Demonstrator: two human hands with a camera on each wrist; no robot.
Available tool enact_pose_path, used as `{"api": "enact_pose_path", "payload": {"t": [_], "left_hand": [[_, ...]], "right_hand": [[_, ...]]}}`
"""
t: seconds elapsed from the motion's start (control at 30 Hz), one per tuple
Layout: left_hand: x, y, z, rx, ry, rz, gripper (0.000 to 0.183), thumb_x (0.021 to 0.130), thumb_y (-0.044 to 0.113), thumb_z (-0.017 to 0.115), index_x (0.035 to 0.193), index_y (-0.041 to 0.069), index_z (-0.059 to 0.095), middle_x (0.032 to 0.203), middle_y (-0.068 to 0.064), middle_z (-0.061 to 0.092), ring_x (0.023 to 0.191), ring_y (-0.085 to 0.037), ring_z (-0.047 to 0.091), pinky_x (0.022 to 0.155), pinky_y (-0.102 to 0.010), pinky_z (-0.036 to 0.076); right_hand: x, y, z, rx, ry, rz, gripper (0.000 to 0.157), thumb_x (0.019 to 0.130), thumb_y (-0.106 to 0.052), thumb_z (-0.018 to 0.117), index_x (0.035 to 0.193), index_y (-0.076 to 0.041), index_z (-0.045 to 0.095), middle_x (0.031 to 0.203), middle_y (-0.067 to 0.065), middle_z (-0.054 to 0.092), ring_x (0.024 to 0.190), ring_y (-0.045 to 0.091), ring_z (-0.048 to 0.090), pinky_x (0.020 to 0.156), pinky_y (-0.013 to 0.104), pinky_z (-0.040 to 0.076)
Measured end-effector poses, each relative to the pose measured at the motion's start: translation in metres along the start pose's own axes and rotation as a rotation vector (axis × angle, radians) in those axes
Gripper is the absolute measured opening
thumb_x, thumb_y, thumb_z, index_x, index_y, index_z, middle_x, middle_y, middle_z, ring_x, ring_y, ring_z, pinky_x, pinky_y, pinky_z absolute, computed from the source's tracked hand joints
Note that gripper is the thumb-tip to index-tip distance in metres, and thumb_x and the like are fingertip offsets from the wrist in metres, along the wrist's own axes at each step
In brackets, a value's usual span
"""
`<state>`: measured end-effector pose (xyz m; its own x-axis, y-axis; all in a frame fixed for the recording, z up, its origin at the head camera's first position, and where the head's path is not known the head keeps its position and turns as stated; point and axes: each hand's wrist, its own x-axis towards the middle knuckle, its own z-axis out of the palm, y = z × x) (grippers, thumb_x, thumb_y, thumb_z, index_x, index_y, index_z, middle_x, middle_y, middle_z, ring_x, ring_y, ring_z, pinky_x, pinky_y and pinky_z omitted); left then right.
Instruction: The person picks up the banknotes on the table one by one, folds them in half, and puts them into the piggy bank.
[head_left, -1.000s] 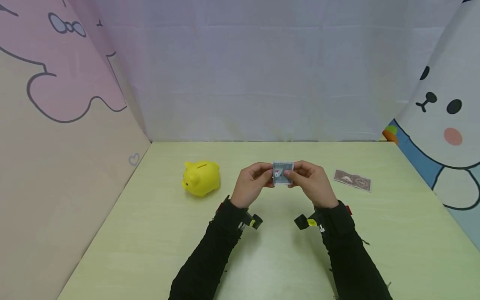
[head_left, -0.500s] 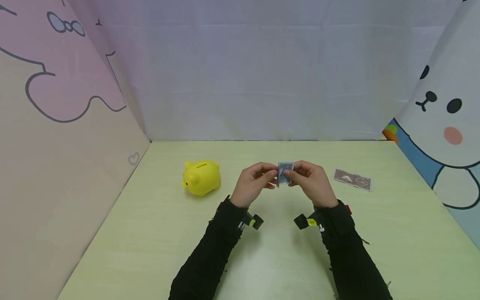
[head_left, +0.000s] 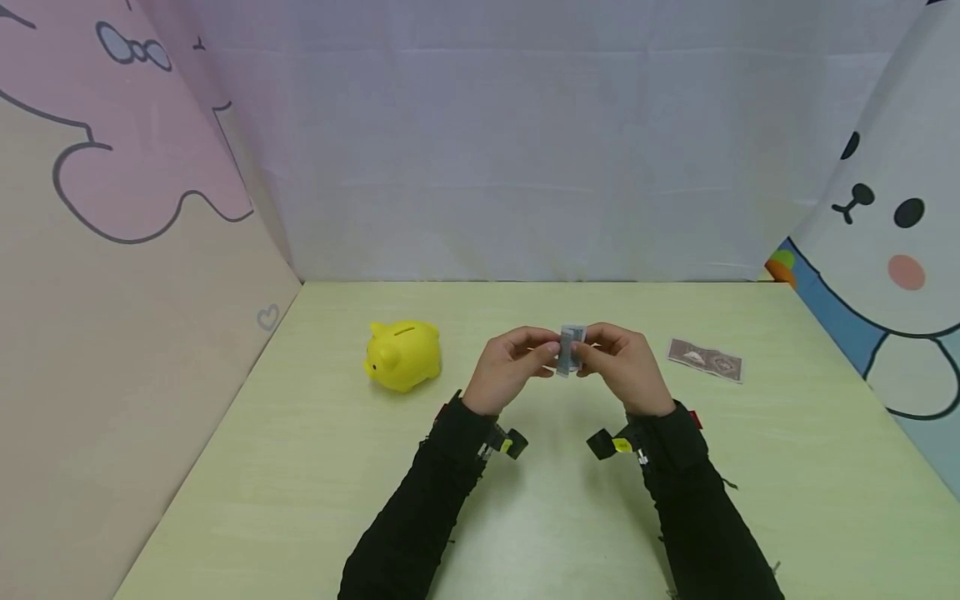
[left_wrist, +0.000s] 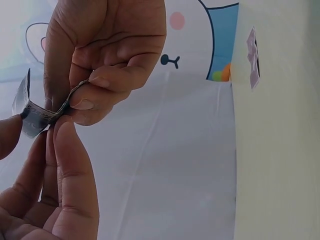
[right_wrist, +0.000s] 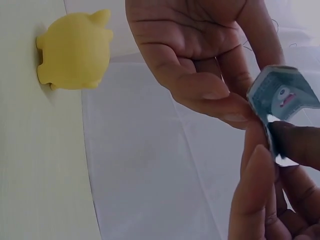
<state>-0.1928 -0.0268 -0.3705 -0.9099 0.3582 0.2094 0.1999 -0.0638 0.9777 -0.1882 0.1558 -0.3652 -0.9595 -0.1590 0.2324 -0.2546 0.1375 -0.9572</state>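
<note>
A small blue-grey paper banknote (head_left: 566, 353) is held up between both hands over the table. My left hand (head_left: 512, 367) pinches its left edge between thumb and fingers. On the opposite edge, the thumb and fingers of my right hand (head_left: 624, 368) pinch it. The left wrist view shows the banknote (left_wrist: 35, 118) bent into a curve, one end standing up. In the right wrist view a cartoon eye and mouth are printed on the folded banknote (right_wrist: 275, 95); fingers cover part of it.
A yellow piggy bank (head_left: 403, 357) with a slot on top stands to the left of the hands. On the right lies a creased brownish banknote (head_left: 705, 361). A pale curtain (head_left: 480, 167) hangs behind the table (head_left: 300, 500), with printed cartoon fabric at both sides.
The banknote was flatter and wider with a printed figure showing; it is now folded narrower. My left hand has moved slightly right, closer to the right hand.
</note>
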Motion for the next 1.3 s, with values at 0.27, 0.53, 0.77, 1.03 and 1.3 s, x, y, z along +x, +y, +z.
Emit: {"api": "enact_pose_path", "payload": {"t": [0.27, 0.53, 0.77, 1.03, 1.3], "left_hand": [[0.0, -0.001, 0.001, -0.031, 0.0, -0.008, 0.031, 0.09, 0.02, 0.061, 0.114, 0.001, 0.062, 0.108, -0.012, 0.062, 0.089, -0.021, 0.063, 0.08, -0.034, 0.053], [-0.002, 0.007, 0.002, -0.029, -0.002, 0.0, 0.028, 0.091, 0.011, 0.059, 0.114, -0.004, 0.06, 0.108, -0.016, 0.061, 0.088, -0.018, 0.063, 0.08, -0.033, 0.053], [-0.01, 0.025, 0.004, 0.01, 0.0, -0.011, 0.026, 0.091, 0.009, 0.058, 0.113, -0.005, 0.059, 0.106, -0.018, 0.06, 0.084, -0.016, 0.062, 0.079, -0.032, 0.053], [-0.011, 0.027, 0.006, 0.034, 0.021, -0.026, 0.026, 0.091, 0.01, 0.059, 0.112, -0.005, 0.059, 0.104, -0.017, 0.06, 0.085, -0.015, 0.061, 0.078, -0.03, 0.053], [-0.01, 0.027, 0.007, 0.025, 0.027, -0.006, 0.025, 0.091, 0.008, 0.058, 0.111, -0.007, 0.058, 0.102, -0.019, 0.061, 0.083, -0.015, 0.061, 0.077, -0.031, 0.053]], "right_hand": [[0.0, 0.0, 0.001, 0.003, 0.0, 0.001, 0.025, 0.09, -0.012, 0.061, 0.102, 0.01, 0.062, 0.086, 0.005, 0.063, 0.072, 0.017, 0.061, 0.065, 0.027, 0.055], [0.0, 0.0, 0.002, 0.007, -0.008, -0.02, 0.024, 0.09, -0.013, 0.061, 0.1, 0.009, 0.062, 0.084, 0.002, 0.065, 0.072, 0.017, 0.063, 0.066, 0.028, 0.055], [-0.001, 0.0, 0.003, 0.007, -0.019, -0.012, 0.025, 0.089, -0.014, 0.063, 0.1, 0.008, 0.062, 0.084, 0.003, 0.065, 0.071, 0.017, 0.062, 0.065, 0.028, 0.055], [-0.001, 0.001, 0.005, -0.008, -0.025, -0.005, 0.026, 0.089, -0.014, 0.063, 0.101, 0.009, 0.063, 0.087, 0.007, 0.065, 0.072, 0.018, 0.062, 0.067, 0.028, 0.055], [-0.001, 0.001, 0.005, -0.004, -0.027, -0.013, 0.027, 0.088, -0.016, 0.064, 0.102, 0.008, 0.063, 0.087, 0.005, 0.065, 0.072, 0.019, 0.062, 0.067, 0.029, 0.055]]}}
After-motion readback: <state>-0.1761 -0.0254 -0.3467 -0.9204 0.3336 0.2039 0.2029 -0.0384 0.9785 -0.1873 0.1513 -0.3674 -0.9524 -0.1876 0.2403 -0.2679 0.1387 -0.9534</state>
